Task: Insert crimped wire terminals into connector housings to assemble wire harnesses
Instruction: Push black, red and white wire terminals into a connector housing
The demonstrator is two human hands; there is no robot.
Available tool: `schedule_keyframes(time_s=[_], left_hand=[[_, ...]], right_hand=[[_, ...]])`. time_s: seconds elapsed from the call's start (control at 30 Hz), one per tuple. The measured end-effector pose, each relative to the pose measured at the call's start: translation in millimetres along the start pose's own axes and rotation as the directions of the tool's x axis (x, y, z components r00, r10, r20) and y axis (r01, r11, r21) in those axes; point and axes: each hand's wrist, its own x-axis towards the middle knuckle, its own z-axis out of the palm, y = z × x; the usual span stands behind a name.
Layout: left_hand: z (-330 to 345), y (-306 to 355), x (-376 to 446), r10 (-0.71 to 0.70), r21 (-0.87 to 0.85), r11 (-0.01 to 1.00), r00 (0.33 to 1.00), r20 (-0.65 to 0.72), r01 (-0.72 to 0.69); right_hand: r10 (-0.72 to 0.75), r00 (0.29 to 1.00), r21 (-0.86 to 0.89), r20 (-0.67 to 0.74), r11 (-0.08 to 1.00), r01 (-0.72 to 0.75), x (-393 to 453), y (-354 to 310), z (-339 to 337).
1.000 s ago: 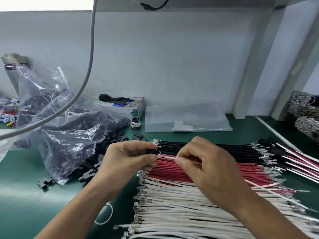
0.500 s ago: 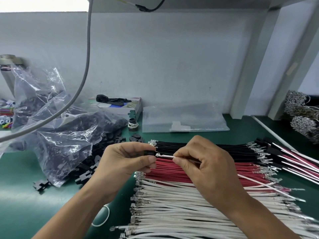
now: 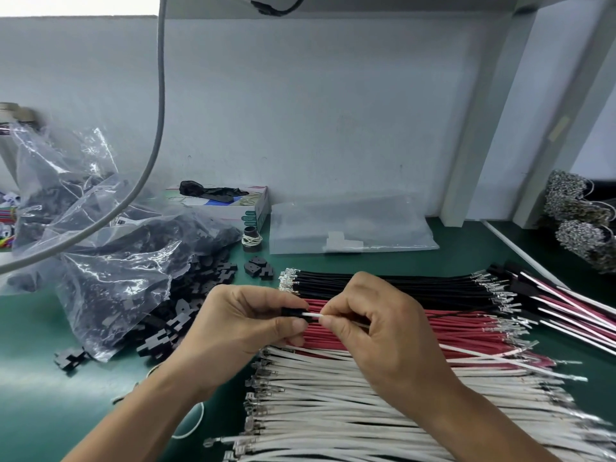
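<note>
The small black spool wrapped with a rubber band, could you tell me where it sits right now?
In the head view, the black spool stands left of centre on the green mat, just before the tissue box and left of the flat clear bag.

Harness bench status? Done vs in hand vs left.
Done: a few assembled harnesses with black housings lie at far right. In hand: left hand holds a black housing, right hand pinches a white wire at its opening; seating can't be confirmed. Left: most of it, judging by the rows of black wires, red wires, white wires and bag of housings.
</note>
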Motion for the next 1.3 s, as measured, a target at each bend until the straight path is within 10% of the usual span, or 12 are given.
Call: schedule_keyframes(time_s=[0.53,0.83,0.9,1.0,1.3], left_hand=[[6,1,0,0.123,0.023,0.992,0.992,-0.007,-0.123],[-30,13,11,0.231,0.152,0.969,0.936,-0.265,-0.196],[-44,8,12,0.391,0.553,0.816,0.867,-0.308,-0.172],[-54,-6,14,0.523,0.944,0.319,0.847,-0.099,-0.087],[-58,-20,27,0.396,0.987,-0.145,0.918,-0.005,0.068]], right_hand=[[-0.141,0.989,-0.198,-0.034,0.971,0.131,5,3,-6],[-0.227,0.956,-0.452,-0.186,0.884,0.122,14,13,-32],[-0.300,0.882,-0.422,-0.363,0.897,0.132,20,10,-48],[-0.361,0.801,-0.411,-0.478,0.897,0.159,27,-1,-75],[-0.127,0.922,-0.733,-0.366,0.650,-0.201,10,69,-186]])
